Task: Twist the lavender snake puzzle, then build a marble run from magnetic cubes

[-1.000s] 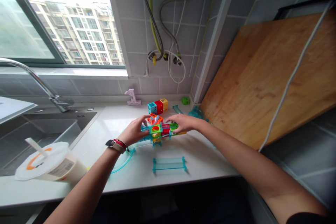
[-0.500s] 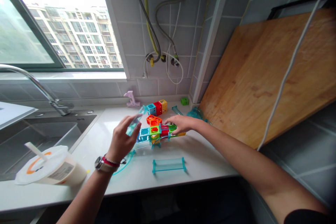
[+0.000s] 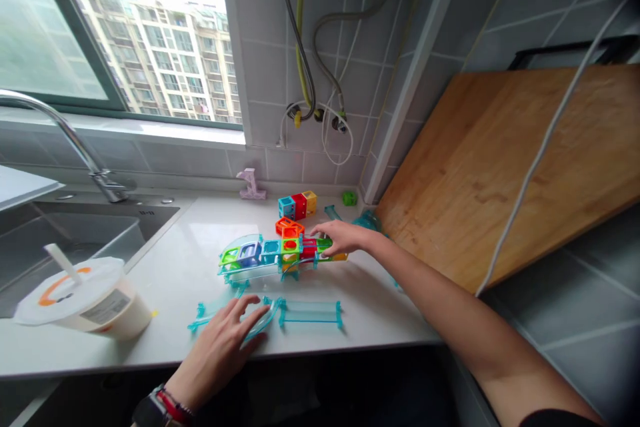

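A row of coloured see-through building blocks (image 3: pixel 271 248), with teal track pieces along its sides, lies on the white counter (image 3: pixel 370 310). My right hand (image 3: pixel 343 238) grips its right end, thumb and fingers around the green and red blocks. Nearer the front edge, my left hand (image 3: pixel 227 340) is low over a curved teal track piece (image 3: pixel 267 321). Its fingers are spread and bent over the piece, and its palm hides part of it. Another teal piece (image 3: pixel 203 315) lies left of those fingers. A straight teal track (image 3: pixel 311 313) rests to their right.
Behind the row are orange frames (image 3: pixel 289 226), a blue, red and yellow block stack (image 3: pixel 297 205), a lilac piece (image 3: pixel 251 185) and a green block (image 3: pixel 349 198). A lidded cup (image 3: pixel 95 300) stands left, near the sink (image 3: pixel 163 217). A wooden board (image 3: pixel 520 160) leans right.
My left hand has come down toward the counter's front edge from above the row's left end, where it held a clear teal piece. My right hand stays on the row; the view has shifted slightly.
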Demonstrator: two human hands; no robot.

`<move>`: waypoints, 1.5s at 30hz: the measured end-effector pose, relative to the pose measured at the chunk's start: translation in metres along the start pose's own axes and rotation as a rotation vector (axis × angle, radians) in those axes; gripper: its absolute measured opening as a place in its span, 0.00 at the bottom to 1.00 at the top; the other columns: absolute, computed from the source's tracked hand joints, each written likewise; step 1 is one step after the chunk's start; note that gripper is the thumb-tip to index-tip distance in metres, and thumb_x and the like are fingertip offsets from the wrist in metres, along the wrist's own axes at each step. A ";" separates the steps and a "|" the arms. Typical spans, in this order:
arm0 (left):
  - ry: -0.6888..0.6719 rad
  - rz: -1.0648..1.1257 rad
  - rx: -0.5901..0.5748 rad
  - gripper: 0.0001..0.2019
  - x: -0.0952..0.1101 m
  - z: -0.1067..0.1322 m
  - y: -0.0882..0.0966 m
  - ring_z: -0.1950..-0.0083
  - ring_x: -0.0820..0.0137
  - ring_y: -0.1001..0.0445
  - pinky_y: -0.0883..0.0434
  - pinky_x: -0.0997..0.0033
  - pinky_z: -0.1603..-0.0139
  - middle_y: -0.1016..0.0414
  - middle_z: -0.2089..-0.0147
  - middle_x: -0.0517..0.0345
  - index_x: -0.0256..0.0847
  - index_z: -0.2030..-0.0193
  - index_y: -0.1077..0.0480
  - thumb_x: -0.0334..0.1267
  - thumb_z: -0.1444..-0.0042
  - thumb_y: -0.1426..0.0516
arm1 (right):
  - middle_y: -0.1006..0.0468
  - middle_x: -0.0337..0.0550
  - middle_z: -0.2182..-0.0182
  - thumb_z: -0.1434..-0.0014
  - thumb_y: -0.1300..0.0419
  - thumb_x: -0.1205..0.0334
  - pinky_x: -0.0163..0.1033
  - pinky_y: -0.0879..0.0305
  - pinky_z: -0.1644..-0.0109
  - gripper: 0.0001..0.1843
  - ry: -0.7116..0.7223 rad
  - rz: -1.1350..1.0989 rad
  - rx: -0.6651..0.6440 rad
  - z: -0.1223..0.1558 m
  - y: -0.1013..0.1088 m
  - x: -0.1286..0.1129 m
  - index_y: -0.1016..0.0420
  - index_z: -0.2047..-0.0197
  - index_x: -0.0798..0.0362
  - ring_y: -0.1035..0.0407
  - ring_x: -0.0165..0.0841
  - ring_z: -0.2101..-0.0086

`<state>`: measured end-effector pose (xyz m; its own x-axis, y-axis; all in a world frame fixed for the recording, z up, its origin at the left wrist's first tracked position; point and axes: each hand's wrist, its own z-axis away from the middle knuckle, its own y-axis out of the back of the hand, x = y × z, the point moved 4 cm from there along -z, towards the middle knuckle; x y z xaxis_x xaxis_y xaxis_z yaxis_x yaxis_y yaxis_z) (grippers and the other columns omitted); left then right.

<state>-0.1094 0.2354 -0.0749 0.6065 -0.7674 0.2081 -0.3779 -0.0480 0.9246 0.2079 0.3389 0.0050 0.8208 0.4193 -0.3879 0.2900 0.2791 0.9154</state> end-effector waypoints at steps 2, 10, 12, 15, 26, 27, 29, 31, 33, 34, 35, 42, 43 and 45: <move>-0.034 0.012 0.030 0.26 0.002 -0.003 0.011 0.44 0.51 0.23 0.21 0.50 0.48 0.27 0.37 0.48 0.56 0.36 0.30 0.44 0.42 0.36 | 0.19 0.49 0.48 0.51 0.25 0.58 0.40 0.30 0.48 0.35 -0.015 0.010 0.001 0.000 -0.001 0.001 0.27 0.40 0.50 0.24 0.42 0.51; -0.016 0.242 0.112 0.22 0.008 -0.108 0.060 0.46 0.56 0.21 0.24 0.55 0.45 0.23 0.42 0.50 0.51 0.37 0.29 0.47 0.37 0.39 | 0.19 0.50 0.50 0.50 0.26 0.57 0.42 0.30 0.48 0.34 -0.012 0.000 0.000 0.002 -0.005 0.005 0.28 0.41 0.52 0.24 0.41 0.53; -0.047 0.236 0.035 0.27 0.008 -0.152 0.055 0.42 0.51 0.23 0.25 0.51 0.42 0.24 0.38 0.46 0.46 0.37 0.28 0.46 0.44 0.34 | 0.19 0.50 0.50 0.50 0.27 0.57 0.42 0.30 0.49 0.33 -0.006 0.005 0.004 0.002 -0.004 0.002 0.27 0.42 0.53 0.24 0.41 0.53; -0.071 0.225 -0.048 0.27 0.006 -0.197 0.039 0.46 0.49 0.22 0.25 0.53 0.45 0.20 0.46 0.43 0.41 0.44 0.23 0.42 0.52 0.31 | 0.19 0.50 0.51 0.50 0.26 0.58 0.41 0.31 0.49 0.33 -0.012 -0.006 0.019 0.002 -0.002 -0.001 0.27 0.42 0.53 0.24 0.41 0.53; -0.018 0.410 0.018 0.21 -0.012 -0.201 0.017 0.55 0.60 0.20 0.25 0.62 0.51 0.18 0.50 0.49 0.42 0.48 0.20 0.51 0.43 0.37 | 0.19 0.45 0.54 0.53 0.24 0.56 0.39 0.32 0.52 0.41 -0.082 -0.075 0.107 0.006 0.006 0.002 0.32 0.37 0.49 0.23 0.39 0.56; -0.012 0.450 0.030 0.22 -0.014 -0.201 0.016 0.54 0.60 0.19 0.24 0.62 0.50 0.18 0.49 0.49 0.42 0.47 0.20 0.51 0.43 0.37 | 0.19 0.45 0.54 0.54 0.24 0.55 0.39 0.32 0.52 0.42 -0.086 -0.079 0.113 0.007 0.007 0.002 0.32 0.37 0.49 0.23 0.39 0.55; 0.002 0.547 0.051 0.24 -0.017 -0.200 0.014 0.52 0.59 0.19 0.24 0.61 0.49 0.18 0.48 0.48 0.41 0.46 0.21 0.53 0.44 0.36 | 0.19 0.45 0.53 0.54 0.24 0.55 0.39 0.31 0.52 0.43 -0.098 -0.075 0.125 0.007 0.010 0.004 0.33 0.37 0.48 0.23 0.39 0.55; 0.016 0.625 0.063 0.25 -0.020 -0.200 0.011 0.50 0.58 0.19 0.23 0.60 0.48 0.18 0.48 0.47 0.41 0.45 0.21 0.53 0.45 0.36 | 0.19 0.45 0.53 0.55 0.24 0.54 0.39 0.31 0.52 0.44 -0.111 -0.070 0.137 0.007 0.012 0.005 0.33 0.36 0.47 0.22 0.40 0.55; 0.018 0.670 0.070 0.26 -0.022 -0.200 0.007 0.48 0.56 0.19 0.23 0.59 0.47 0.18 0.48 0.47 0.41 0.43 0.22 0.53 0.45 0.36 | 0.18 0.45 0.54 0.55 0.23 0.54 0.38 0.30 0.53 0.45 -0.116 -0.069 0.143 0.007 0.014 0.005 0.33 0.36 0.47 0.22 0.39 0.56; 0.012 0.683 0.074 0.26 -0.023 -0.200 0.006 0.47 0.56 0.20 0.23 0.58 0.46 0.18 0.48 0.47 0.42 0.43 0.22 0.52 0.45 0.36 | 0.18 0.45 0.54 0.55 0.23 0.53 0.38 0.30 0.54 0.44 -0.117 -0.068 0.141 0.007 0.014 0.005 0.33 0.36 0.47 0.22 0.39 0.56; 0.005 0.692 0.082 0.27 -0.023 -0.200 0.006 0.46 0.55 0.20 0.23 0.57 0.45 0.18 0.47 0.46 0.42 0.42 0.23 0.52 0.45 0.35 | 0.18 0.44 0.54 0.55 0.23 0.53 0.38 0.30 0.54 0.44 -0.119 -0.066 0.138 0.007 0.015 0.005 0.32 0.37 0.47 0.22 0.39 0.56; -0.070 0.643 0.067 0.28 -0.018 -0.200 0.013 0.46 0.57 0.21 0.25 0.57 0.42 0.20 0.44 0.49 0.46 0.37 0.27 0.46 0.45 0.34 | 0.17 0.45 0.55 0.56 0.23 0.56 0.37 0.29 0.55 0.35 -0.125 -0.071 0.109 0.013 0.004 0.015 0.25 0.44 0.50 0.21 0.39 0.57; -0.073 0.648 0.075 0.27 -0.019 -0.200 0.015 0.45 0.57 0.21 0.25 0.57 0.41 0.21 0.43 0.49 0.46 0.39 0.26 0.47 0.45 0.34 | 0.16 0.45 0.55 0.56 0.23 0.56 0.37 0.29 0.55 0.35 -0.127 -0.083 0.104 0.014 0.002 0.017 0.25 0.44 0.50 0.21 0.39 0.57; -0.055 0.697 0.094 0.27 -0.020 -0.200 0.016 0.44 0.57 0.22 0.26 0.55 0.40 0.21 0.42 0.48 0.45 0.40 0.26 0.47 0.46 0.34 | 0.16 0.44 0.54 0.57 0.23 0.57 0.37 0.29 0.54 0.36 -0.137 -0.107 0.099 0.017 -0.001 0.022 0.26 0.43 0.49 0.21 0.39 0.56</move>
<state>0.0123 0.3783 0.0000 0.1662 -0.6705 0.7231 -0.7258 0.4133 0.5500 0.2342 0.3335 -0.0029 0.8402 0.2683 -0.4713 0.4205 0.2266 0.8786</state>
